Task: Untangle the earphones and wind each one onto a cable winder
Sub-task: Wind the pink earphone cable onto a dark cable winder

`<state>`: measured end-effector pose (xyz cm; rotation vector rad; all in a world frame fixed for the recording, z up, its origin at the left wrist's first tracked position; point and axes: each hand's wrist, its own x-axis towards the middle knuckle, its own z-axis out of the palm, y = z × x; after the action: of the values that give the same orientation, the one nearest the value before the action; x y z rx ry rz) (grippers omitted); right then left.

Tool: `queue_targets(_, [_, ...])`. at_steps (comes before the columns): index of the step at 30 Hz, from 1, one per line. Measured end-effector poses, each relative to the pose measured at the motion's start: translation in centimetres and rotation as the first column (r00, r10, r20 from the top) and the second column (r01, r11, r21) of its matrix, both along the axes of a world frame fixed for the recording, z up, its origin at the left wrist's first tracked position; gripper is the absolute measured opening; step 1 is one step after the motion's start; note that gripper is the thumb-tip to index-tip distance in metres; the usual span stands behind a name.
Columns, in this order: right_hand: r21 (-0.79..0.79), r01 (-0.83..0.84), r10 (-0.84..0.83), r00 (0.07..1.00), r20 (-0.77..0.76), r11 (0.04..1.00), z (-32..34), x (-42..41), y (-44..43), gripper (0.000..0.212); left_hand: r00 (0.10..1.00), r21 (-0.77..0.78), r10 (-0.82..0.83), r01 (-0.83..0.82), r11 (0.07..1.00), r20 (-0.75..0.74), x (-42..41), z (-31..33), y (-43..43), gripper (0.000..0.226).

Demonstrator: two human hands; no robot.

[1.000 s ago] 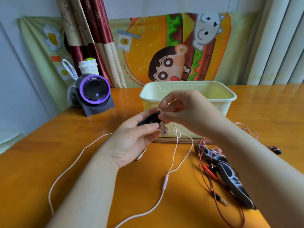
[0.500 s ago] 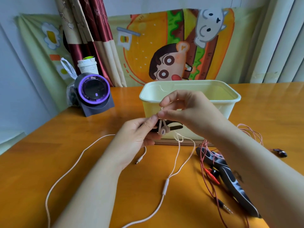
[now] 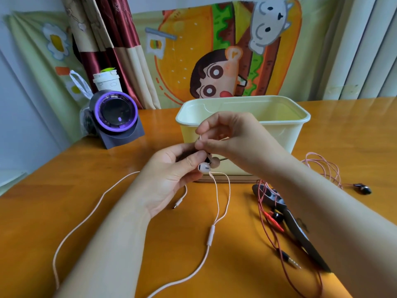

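Progress: The white earphones (image 3: 205, 168) are seen lying apart from the red earphones (image 3: 265, 211), which are spread in loose loops on the table (image 3: 43, 211) to the right. No turns are seen wound on anything, so the task is judged to be at an early stage.
Remaining: Both sets are judged to need winding. The red cable is draped over dark flat pieces (image 3: 305, 239), taken to be winders.
Where: The two white buds are held above the table, just in front of the cream box (image 3: 296, 120), between both hands.
Axis: The buds are hung heads down, stems up. Their twin strands are dropped toward the viewer to the inline remote (image 3: 211, 235), so the long axis is run from the box to the near edge. The rest is swept wide to the left and back, and the plug (image 3: 177, 204) is seen on the table by the left wrist.
Left hand (image 3: 169, 179): The fingers are curled round a dark winder (image 3: 207, 160), mostly hidden, with the thumb set beside the buds.
Right hand (image 3: 225, 136): The cable just above the buds is pinched between thumb and forefinger, and the other fingers are loosely bent.
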<state>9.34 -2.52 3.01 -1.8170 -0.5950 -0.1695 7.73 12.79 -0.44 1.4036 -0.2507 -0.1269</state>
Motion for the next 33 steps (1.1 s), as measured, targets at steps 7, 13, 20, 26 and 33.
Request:
queue_targets(7, [0.006,-0.075,0.075,0.997,-0.037,0.997,0.1,-0.4,0.0,0.009,1.0,0.013,-0.023,0.023,1.0,-0.007,-0.4,0.1,0.0,0.03])
queue_targets(13, [-0.063,0.016,-0.017,1.0,-0.02,0.998,-0.2,0.1,-0.3,0.014,1.0,-0.021,-0.009,0.008,1.0,-0.019,-0.3,0.0,0.0,0.03])
queue_targets(20, [-0.002,0.251,-0.249,0.959,0.133,0.968,-0.2,-0.1,-0.1,0.013,0.98,-0.153,0.183,-0.193,0.969,-0.077,0.5,-0.2,0.5,0.024])
queue_targets(26, [0.16,0.154,-0.095,0.941,-0.326,0.975,-1.3,-0.7,0.8,0.023,0.95,-0.191,0.312,-0.307,0.932,-0.005,0.7,-0.3,0.8,0.017])
queue_targets(33, [0.493,0.014,0.321,0.743,-0.587,0.87,-2.1,-1.3,1.8,0.037,0.91,0.018,0.374,-0.383,0.924,0.177,0.8,-0.7,1.0,0.043])
